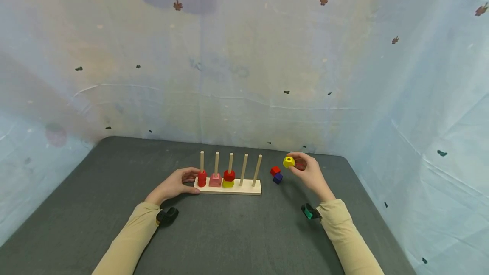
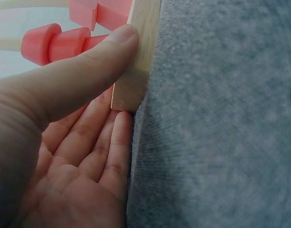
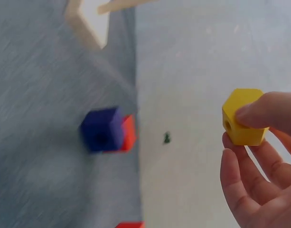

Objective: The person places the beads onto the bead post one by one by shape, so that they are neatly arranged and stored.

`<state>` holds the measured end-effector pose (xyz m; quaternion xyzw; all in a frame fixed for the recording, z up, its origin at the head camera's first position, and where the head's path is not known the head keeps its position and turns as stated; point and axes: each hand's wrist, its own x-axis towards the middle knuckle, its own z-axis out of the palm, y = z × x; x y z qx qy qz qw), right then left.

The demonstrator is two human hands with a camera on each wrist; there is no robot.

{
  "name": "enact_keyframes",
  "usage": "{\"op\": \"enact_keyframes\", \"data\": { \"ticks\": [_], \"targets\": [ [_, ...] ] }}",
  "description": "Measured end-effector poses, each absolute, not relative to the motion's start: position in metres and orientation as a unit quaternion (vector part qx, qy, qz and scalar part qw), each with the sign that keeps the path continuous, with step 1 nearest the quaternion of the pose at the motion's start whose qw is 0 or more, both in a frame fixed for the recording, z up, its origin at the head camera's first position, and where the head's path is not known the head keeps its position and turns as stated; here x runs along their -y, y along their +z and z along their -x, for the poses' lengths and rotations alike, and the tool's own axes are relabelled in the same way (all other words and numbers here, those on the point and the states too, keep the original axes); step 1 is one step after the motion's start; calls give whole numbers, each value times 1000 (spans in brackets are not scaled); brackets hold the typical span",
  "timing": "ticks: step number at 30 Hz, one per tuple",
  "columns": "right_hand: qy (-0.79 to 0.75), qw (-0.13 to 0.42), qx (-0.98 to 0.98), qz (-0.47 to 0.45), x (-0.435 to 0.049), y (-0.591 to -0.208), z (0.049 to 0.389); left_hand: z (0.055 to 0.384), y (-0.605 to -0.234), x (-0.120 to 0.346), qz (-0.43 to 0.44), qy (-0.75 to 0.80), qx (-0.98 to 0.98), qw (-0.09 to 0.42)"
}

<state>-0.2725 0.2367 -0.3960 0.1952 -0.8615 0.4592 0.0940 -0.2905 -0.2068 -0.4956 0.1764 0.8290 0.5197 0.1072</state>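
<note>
My right hand (image 1: 310, 176) pinches a yellow block (image 1: 288, 162) with a hole through it, raised above the table. In the right wrist view the thumb presses one face of the faceted yellow block (image 3: 242, 116), fingers behind it. My left hand (image 1: 176, 185) holds the left end of a wooden peg stacker (image 1: 244, 189), thumb at the front edge (image 2: 144, 52). Stacked red pieces (image 1: 202, 178) sit on its first peg, pink pieces (image 1: 215, 180) on the second. On the third, a red piece (image 1: 229, 175) lies over a yellow one (image 1: 228, 184). Two pegs on the right are bare.
Right of the stacker, a red block (image 1: 275, 170) and a dark blue block (image 1: 277, 178) lie close together on the dark grey table (image 1: 214, 232). Another red piece (image 3: 130, 224) shows at the right wrist view's lower edge. A patterned pale curtain (image 1: 244, 75) hangs behind.
</note>
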Motion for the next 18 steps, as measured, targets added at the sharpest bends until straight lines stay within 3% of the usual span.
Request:
{"op": "enact_keyframes", "data": {
  "ticks": [7, 18],
  "targets": [
    [485, 123, 840, -211, -214, -382, 281, 290, -496, 207, -178, 521, -828, 108],
    [517, 120, 803, -270, -150, -326, 258, 290, -493, 207, -190, 507, -834, 105]
  ]
}}
